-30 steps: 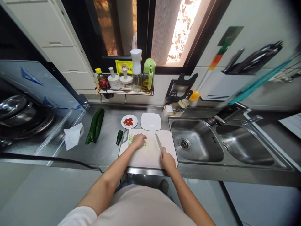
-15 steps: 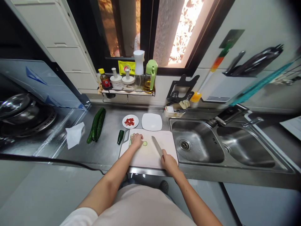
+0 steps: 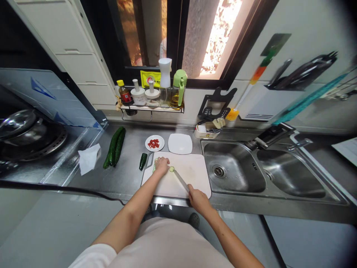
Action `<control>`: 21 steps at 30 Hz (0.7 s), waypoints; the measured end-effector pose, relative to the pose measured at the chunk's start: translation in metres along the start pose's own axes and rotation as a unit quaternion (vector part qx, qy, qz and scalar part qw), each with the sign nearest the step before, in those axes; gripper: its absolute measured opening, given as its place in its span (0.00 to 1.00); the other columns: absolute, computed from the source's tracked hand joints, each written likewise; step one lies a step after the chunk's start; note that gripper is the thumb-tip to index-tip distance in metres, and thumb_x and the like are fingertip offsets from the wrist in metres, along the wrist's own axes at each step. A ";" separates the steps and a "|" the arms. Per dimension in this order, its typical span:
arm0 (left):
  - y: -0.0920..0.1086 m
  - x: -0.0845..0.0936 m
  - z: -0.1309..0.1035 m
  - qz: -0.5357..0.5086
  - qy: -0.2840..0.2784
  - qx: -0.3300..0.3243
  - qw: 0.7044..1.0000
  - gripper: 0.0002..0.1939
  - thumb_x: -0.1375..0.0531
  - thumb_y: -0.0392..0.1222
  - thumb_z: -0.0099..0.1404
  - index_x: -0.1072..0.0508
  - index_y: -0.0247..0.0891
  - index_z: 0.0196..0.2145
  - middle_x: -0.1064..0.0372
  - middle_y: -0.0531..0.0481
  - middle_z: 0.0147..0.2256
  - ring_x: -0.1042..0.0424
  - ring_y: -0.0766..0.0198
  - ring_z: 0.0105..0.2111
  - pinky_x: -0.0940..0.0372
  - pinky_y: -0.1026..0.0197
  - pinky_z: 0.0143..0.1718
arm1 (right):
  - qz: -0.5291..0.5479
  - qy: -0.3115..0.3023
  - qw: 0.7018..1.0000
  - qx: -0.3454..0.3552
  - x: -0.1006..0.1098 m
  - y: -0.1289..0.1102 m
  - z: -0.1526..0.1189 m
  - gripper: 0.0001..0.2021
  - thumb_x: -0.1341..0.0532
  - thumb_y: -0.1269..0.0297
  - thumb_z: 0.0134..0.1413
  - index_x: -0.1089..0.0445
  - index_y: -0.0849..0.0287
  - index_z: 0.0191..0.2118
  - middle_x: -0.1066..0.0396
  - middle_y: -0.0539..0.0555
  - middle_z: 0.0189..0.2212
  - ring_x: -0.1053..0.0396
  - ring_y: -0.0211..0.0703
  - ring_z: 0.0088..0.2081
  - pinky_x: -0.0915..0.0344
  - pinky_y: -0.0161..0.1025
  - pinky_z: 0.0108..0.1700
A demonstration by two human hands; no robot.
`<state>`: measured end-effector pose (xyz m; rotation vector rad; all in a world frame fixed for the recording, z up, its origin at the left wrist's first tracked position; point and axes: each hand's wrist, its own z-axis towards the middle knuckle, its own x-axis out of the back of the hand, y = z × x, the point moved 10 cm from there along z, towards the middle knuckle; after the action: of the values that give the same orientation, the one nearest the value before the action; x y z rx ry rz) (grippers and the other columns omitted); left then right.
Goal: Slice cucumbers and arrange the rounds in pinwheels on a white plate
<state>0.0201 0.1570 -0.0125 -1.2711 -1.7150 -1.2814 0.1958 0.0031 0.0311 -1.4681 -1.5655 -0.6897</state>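
Note:
A white cutting board [image 3: 192,173] lies on the counter in front of me. My right hand [image 3: 198,200] is closed around the handle of a kitchen knife [image 3: 182,181], whose blade points up and left across the board. At the blade's tip is a single round cucumber slice [image 3: 171,169]. My left hand [image 3: 162,165], fingers curled, covers a group of pale green cucumber slices [image 3: 155,163] near the board's left side; most of them are hidden under it. Left of the board rests a short dark green cucumber piece [image 3: 143,161].
Behind the board stand a plate of chopped red pepper [image 3: 153,143] and a bare white plate [image 3: 180,144]. Whole cucumbers [image 3: 114,147] and a white paper towel [image 3: 89,158] lie further left. A double sink [image 3: 233,167] adjoins on the right; a condiment shelf [image 3: 152,108] hangs behind.
My right hand has swung the knife left and down, bringing its tip to the loose cucumber slice. The left hand has stayed over the slices.

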 end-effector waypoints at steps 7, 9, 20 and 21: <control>0.000 0.000 0.000 -0.002 -0.004 -0.001 1.000 0.09 0.39 0.47 0.58 0.29 0.46 0.38 0.34 0.48 0.47 0.42 0.53 0.51 0.51 0.53 0.51 | -0.014 -0.002 1.000 -0.007 -0.001 0.002 0.004 0.15 0.54 0.72 0.58 0.44 0.58 0.51 0.27 0.59 0.36 0.29 0.47 0.40 0.47 0.36 0.35; -0.001 0.000 0.001 0.000 -0.005 0.000 1.000 0.10 0.39 0.47 0.58 0.29 0.46 0.38 0.34 0.48 0.47 0.42 0.53 0.51 0.51 0.53 0.51 | -0.017 0.003 1.000 -0.002 -0.001 0.001 0.005 0.15 0.54 0.72 0.58 0.44 0.58 0.51 0.27 0.59 0.36 0.29 0.47 0.40 0.47 0.36 0.34; 0.000 0.001 0.001 0.011 -0.016 0.005 1.000 0.11 0.39 0.47 0.58 0.30 0.46 0.39 0.34 0.48 0.48 0.42 0.53 0.51 0.51 0.53 0.51 | -0.026 -0.011 1.000 -0.001 0.000 0.000 0.007 0.16 0.54 0.72 0.59 0.45 0.57 0.52 0.28 0.59 0.36 0.30 0.47 0.40 0.45 0.37 0.36; 0.000 0.001 0.001 0.012 -0.016 0.005 1.000 0.11 0.39 0.47 0.58 0.30 0.46 0.39 0.34 0.48 0.48 0.42 0.53 0.51 0.51 0.53 0.52 | -0.024 -0.013 1.000 -0.001 -0.001 0.000 0.008 0.16 0.54 0.72 0.59 0.45 0.57 0.53 0.28 0.59 0.37 0.30 0.47 0.41 0.45 0.37 0.37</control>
<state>0.0202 0.1582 -0.0121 -1.3090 -1.7221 -1.2438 0.1939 0.0091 0.0268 -1.4502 -1.6250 -0.7018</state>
